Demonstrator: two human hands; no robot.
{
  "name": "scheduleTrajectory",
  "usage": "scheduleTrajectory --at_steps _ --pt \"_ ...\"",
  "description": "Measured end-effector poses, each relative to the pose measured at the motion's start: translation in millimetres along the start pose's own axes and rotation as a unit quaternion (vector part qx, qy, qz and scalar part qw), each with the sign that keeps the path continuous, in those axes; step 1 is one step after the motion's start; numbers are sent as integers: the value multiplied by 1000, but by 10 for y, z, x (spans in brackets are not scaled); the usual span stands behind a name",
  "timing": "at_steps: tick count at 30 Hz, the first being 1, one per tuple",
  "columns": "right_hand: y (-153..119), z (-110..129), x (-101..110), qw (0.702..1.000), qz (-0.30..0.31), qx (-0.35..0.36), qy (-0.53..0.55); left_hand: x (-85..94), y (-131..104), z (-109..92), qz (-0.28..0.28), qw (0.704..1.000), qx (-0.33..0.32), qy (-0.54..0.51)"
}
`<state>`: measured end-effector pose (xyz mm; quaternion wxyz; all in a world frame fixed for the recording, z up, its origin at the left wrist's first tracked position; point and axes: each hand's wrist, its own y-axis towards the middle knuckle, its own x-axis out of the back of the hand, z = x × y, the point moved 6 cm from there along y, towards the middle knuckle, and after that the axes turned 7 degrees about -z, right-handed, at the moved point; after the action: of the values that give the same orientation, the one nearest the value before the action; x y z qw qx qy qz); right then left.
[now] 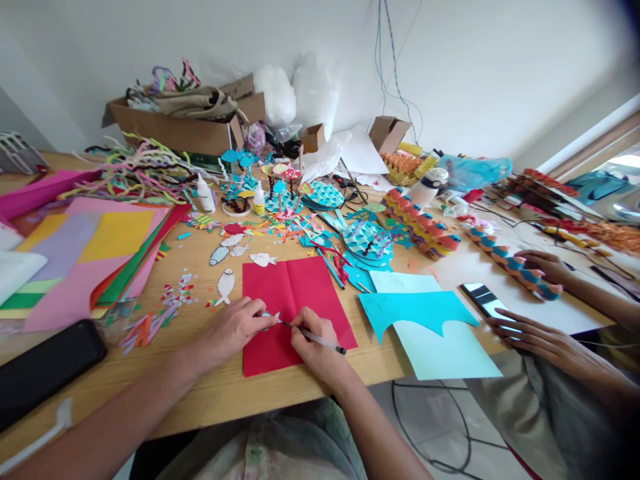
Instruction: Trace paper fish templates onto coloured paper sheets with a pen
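A sheet of red paper [320,293] with a centre crease lies on the table before me. On it is a small pale paper fish [273,319]. My left hand [237,327] rests at the sheet's left side, thumb stretched onto the fish, the other fingers apart from the thumb. A pen [325,343] is gripped in my right hand [316,343], its tip at the fish's tail end. More paper fish lie beyond: a white one [227,287] left of the sheet, another [263,259] at its top edge, and a bluish one [219,255].
Stacked coloured papers [120,233] and a black phone [50,367] are at left. Glue bottles [205,195], paper scraps and blue paper crafts [367,240] spread behind. Right of me are turquoise paper [415,310] and another person's hands [530,340] by a phone [485,301].
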<state>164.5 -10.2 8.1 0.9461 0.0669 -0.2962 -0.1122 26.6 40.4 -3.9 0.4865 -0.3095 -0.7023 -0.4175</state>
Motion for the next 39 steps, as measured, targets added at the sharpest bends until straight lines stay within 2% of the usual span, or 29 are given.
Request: scheduleTrajectory --at_steps 17,39 --pt "12 41 10 1000 4 -10 10 -31 -15 29 -2 1000 7 -23" --pt "44 91 -55 1000 10 12 -9 -60 50 76 28 997 17 -72"
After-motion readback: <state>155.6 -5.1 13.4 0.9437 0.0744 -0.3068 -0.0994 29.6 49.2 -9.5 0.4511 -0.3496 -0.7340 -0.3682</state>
